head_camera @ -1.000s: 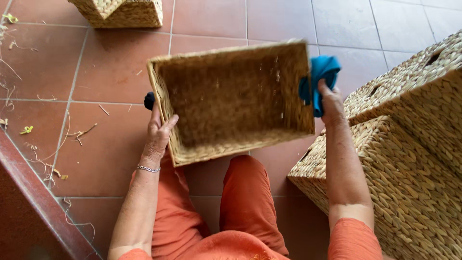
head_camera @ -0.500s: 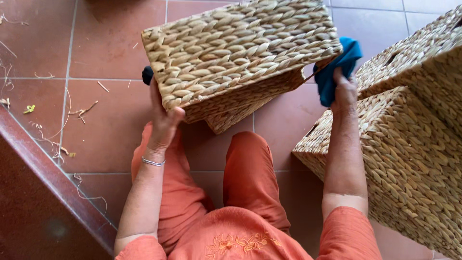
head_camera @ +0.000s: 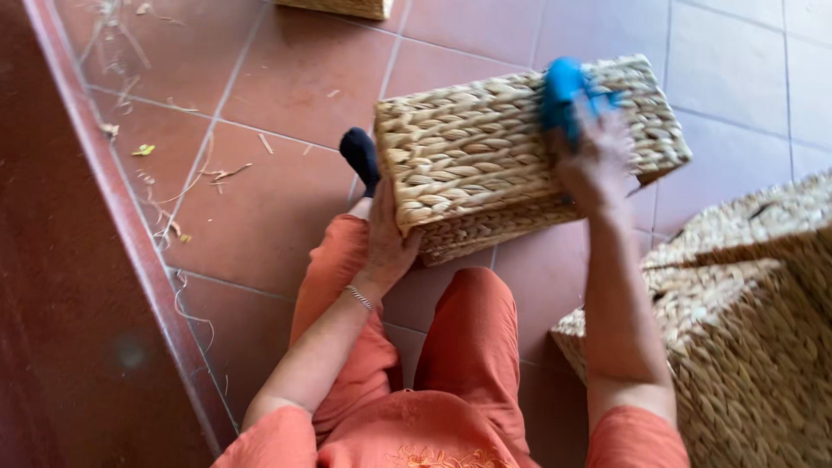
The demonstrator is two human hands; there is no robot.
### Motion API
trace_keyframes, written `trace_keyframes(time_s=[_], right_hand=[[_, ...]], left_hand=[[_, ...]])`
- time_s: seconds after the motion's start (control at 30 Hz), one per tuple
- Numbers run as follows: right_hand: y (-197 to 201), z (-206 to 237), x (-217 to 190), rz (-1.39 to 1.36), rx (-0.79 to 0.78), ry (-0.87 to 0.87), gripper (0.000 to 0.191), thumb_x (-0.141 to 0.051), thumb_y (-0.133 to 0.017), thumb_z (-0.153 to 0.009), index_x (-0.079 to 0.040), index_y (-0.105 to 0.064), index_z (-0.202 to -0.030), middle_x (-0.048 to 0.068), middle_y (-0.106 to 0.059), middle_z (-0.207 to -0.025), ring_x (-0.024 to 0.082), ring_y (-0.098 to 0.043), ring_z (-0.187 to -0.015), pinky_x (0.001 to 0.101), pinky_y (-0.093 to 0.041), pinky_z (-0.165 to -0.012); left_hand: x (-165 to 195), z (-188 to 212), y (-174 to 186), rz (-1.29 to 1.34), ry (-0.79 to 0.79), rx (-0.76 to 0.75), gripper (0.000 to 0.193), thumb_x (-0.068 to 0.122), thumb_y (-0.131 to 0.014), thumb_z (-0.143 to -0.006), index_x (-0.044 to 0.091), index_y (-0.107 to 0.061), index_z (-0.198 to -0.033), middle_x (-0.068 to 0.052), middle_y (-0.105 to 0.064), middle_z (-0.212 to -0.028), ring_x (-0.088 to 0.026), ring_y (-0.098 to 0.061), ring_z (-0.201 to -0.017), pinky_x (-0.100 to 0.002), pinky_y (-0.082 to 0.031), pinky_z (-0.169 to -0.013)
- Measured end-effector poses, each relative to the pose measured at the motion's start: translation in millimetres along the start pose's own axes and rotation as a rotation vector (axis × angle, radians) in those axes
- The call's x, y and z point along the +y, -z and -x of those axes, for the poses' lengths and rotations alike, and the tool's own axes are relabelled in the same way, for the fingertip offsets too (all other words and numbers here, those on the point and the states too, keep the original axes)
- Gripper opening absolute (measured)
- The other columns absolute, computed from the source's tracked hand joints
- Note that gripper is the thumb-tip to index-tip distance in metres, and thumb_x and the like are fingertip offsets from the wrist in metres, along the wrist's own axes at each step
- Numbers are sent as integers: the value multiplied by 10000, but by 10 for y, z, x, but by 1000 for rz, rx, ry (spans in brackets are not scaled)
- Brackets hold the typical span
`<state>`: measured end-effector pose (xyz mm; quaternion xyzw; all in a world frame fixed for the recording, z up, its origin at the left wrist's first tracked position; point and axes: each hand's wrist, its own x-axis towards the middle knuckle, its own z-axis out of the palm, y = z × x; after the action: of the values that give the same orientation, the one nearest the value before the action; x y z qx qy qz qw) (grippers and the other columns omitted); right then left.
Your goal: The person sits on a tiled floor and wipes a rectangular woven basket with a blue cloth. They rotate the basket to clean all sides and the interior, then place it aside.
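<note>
While tipped over the lap, woven basket (head_camera: 520, 152) looks light, stiff, rough; left hand (head_camera: 388, 247) grips near corner, right hand (head_camera: 598, 160) presses blue cloth (head_camera: 565, 91) on top. Best held at corners w/ both hands.

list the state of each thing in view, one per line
woven basket: turned bottom up, tilted, held over the lap
blue cloth: pressed on the basket's side
left hand: gripping the basket's lower corner
right hand: holding the cloth, blurred
stacked baskets: standing on the floor at the right
</note>
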<state>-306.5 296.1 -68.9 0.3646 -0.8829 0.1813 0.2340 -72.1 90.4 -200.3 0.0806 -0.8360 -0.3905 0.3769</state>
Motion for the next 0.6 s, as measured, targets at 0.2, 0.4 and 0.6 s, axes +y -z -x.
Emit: trace_keyframes(time_s=[0.2,0.4,0.6], right_hand=[[-230,265,-1685,-282,-139,359,588,-345,-734,-880,-147,-602,-1417,255,-456,-1497,491,-392,-1402,666,-351,-1067],[-205,11,-888,-137,-269,346,519,-207,-695,-954,-188,-595,-1463,129,-499,-1567,348,-438,-1455,711,-303,-1094],[-51,-144,1124,256,-84,-297,523,-370,-641,-1038,-124,-550,-1491,276,-572,-1419,493,-499,-1291,747,-320,-988]], left_hand=[[-302,179,-202,74,201,-40,689,74,-723,-979,63,-321,-1539,-220,-442,-1533,-412,-458,-1366,-406,-414,-1172],[-229,175,-158,24,208,-83,776,51,-634,-953,38,-196,-1594,-257,-349,-1591,-430,-391,-1486,-415,-386,-1231],[111,-70,-34,34,14,13,854,34,-636,-963,26,-99,-1627,-284,-229,-1646,-460,-279,-1532,-438,-300,-1259]])
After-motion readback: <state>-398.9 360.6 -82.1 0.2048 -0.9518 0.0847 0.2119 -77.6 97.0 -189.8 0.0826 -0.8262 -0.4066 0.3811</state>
